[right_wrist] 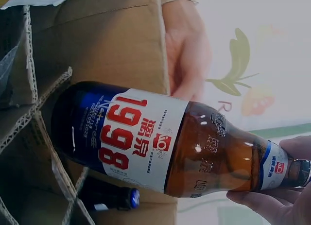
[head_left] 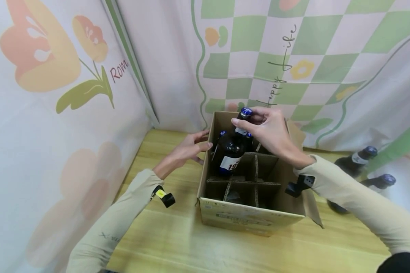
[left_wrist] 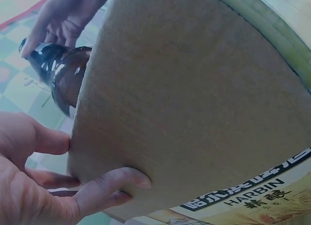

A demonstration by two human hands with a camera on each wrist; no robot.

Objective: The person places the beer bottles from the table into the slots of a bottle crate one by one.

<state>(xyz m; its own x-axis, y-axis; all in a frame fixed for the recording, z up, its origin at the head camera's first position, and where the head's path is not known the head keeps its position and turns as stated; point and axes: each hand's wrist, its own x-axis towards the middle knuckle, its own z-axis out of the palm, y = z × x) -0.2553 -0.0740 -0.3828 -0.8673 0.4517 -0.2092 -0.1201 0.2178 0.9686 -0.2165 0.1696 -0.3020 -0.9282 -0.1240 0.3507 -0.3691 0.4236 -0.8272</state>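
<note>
1 bottle held at the box mouth, left side

Bottle (head_left: 233, 146) is cap up, base down, over the left cells of the box (head_left: 239, 216). Its label (right_wrist: 146, 142) reads 1998. Left-wrist view: its lower part passes out of sight behind the left wall. How deep the base sits, cannot tell.

Right hand (head_left: 273, 131): closed on the neck just under the blue cap (head_left: 246, 111), thumb to the left, fingers to the far side. Nothing else in its grasp.

Left hand (head_left: 186, 149): fingers loose and spread against the left wall, thumb at the rim. It touches the box, holds no bottle; probably steadying.

Inside, cardboard dividers (head_left: 266, 183) form cells. At least 2 blue caps (head_left: 223, 133) show toward the far end, near the held bottle. To the right, outside the box, 2 more bottles (head_left: 389, 180) stand on the table (head_left: 171, 227), partly behind the right sleeve (head_left: 348, 197).

Step in hand, my judgement: passing 1 bottle through a cell; loading seems likelier, though the direction is not settled here. If loading, next move calls for centring the base between the dividers, lowering straight, then releasing the neck. Likely snag: base catching a divider edge.
</note>
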